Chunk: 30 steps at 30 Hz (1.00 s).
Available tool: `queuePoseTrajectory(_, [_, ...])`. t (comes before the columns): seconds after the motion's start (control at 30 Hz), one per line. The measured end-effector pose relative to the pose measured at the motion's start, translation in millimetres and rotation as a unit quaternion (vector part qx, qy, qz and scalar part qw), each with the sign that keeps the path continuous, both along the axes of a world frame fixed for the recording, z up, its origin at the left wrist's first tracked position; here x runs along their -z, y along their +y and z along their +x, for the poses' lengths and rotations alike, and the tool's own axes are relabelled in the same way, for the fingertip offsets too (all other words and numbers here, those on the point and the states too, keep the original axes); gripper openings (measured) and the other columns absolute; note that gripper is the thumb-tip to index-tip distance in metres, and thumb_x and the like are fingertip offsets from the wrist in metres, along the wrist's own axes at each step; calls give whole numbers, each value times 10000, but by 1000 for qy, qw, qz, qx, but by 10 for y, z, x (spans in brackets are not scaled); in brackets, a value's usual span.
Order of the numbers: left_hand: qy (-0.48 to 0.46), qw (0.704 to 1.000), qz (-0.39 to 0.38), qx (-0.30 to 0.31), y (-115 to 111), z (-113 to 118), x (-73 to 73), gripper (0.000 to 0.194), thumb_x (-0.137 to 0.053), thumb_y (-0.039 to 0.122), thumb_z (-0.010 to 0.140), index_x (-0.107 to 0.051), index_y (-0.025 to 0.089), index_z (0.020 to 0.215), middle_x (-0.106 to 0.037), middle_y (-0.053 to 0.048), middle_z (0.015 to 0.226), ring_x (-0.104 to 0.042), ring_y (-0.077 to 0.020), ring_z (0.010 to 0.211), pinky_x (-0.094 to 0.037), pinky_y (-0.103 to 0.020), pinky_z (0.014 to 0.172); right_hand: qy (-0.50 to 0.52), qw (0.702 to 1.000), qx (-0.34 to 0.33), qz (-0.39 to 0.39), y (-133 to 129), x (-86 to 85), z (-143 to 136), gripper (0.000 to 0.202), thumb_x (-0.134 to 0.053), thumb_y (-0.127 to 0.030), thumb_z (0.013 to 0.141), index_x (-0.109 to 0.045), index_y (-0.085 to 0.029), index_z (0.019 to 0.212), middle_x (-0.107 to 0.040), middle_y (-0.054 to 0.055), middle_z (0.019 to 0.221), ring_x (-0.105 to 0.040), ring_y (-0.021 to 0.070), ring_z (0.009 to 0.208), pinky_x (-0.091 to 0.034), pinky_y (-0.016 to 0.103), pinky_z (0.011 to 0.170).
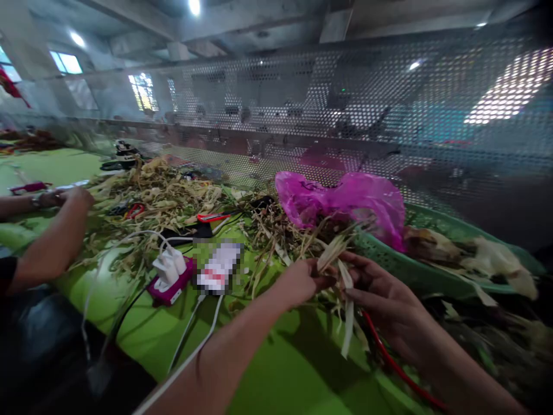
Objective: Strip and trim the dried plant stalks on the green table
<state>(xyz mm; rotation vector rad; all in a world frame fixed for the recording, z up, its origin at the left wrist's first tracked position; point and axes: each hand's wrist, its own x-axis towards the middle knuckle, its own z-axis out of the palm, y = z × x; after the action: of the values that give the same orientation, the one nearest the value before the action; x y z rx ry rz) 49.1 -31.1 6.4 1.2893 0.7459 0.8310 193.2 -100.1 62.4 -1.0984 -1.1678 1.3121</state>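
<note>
Pale dried husk strips (333,253) that look like corn husk are gathered between my two hands above the green table (276,363). My left hand (302,281) is closed around the husk, its fingertips partly hidden. My right hand (378,291) pinches a long strip (348,314) that hangs down between thumb and fingers. A red cord or handle (389,360) runs under my right wrist. Just behind my hands lies a heap of loose husk scraps (276,230), with a pink plastic bag (341,199) on it.
At right stands a green basket (389,262) holding husks (492,262). A phone (220,268), a purple power strip (170,282) with white chargers and trailing cables lie left of me. Red-handled scissors (135,211) rest in another husk pile. A co-worker's arms (52,253) reach in; perforated metal screen (259,115) behind.
</note>
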Motion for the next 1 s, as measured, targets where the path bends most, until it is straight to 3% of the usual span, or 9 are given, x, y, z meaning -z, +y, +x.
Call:
queuePoseTrajectory(0.2, [112, 991, 69, -34, -16, -72, -111, 142, -614, 258, 754, -666, 146, 823, -557, 11, 643, -434, -107, 565, -327, -232, 566, 37, 999, 11, 21, 25, -49, 104, 560, -738, -184, 679, -583, -241, 1214, -657, 44, 932, -635, 190, 854, -519, 274, 744])
queuePoseTrajectory(0.3, [124, 989, 51, -68, -26, -102, -175, 113, -599, 247, 754, -647, 152, 791, -503, 26, 593, -391, -99, 533, -292, -229, 536, 73, 997, 5, 19, 23, -75, 131, 530, -690, -141, 692, -592, -247, 1202, -645, 17, 892, -634, 144, 769, -520, 226, 697])
queuePoseTrajectory(0.47, [55, 995, -24, -84, -99, -95, -274, 274, -552, 242, 797, -630, 175, 1052, -549, 29, 610, -369, -88, 491, -255, -216, 497, 132, 991, -6, 1, 10, -90, 123, 531, -647, -95, 669, -605, -238, 1179, -635, 1, 861, -614, 106, 659, -524, 193, 631])
queuePoseTrajectory(0.57, [13, 995, -44, -92, -124, -87, -290, 273, -575, 277, 794, -641, 171, 1036, -562, 16, 633, -397, -85, 504, -245, -212, 477, 167, 986, -17, -7, 8, -92, 115, 552, -621, -76, 667, -600, -242, 1193, -639, 5, 888, -614, 110, 668, -541, 212, 665])
queuePoseTrajectory(0.7, [-45, 976, -41, -211, -69, -115, -259, 211, -648, 306, 752, -605, 169, 906, -501, 37, 626, -397, -73, 509, -263, -205, 467, 189, 982, -19, -8, 20, -104, 120, 539, -603, -51, 656, -628, -225, 1166, -638, -3, 795, -596, 101, 612, -527, 173, 594])
queuePoseTrajectory(0.8, [-55, 963, -59, -258, -4, -147, -231, 250, -682, 289, 730, -558, 183, 920, -435, 69, 584, -353, -64, 469, -253, -204, 445, 200, 980, -18, -10, 30, -114, 126, 520, -597, -44, 645, -652, -220, 1130, -637, -8, 764, -586, 100, 592, -524, 168, 573])
queuePoseTrajectory(0.9, [-44, 970, -74, -229, -3, -149, -234, 280, -700, 275, 720, -583, 179, 956, -441, 68, 574, -336, -60, 454, -234, -203, 433, 206, 978, -22, -12, 31, -119, 121, 506, -596, -51, 640, -661, -218, 1113, -640, -11, 763, -575, 96, 578, -524, 172, 575])
queuePoseTrajectory(1.0, [-32, 990, -61, -125, -85, -113, -273, 263, -678, 311, 747, -657, 167, 966, -565, 17, 664, -336, -56, 464, -220, -207, 435, 196, 980, -23, -17, 21, -119, 105, 497, -605, -63, 639, -663, -221, 1106, -642, -10, 765, -582, 102, 582, -526, 189, 585])
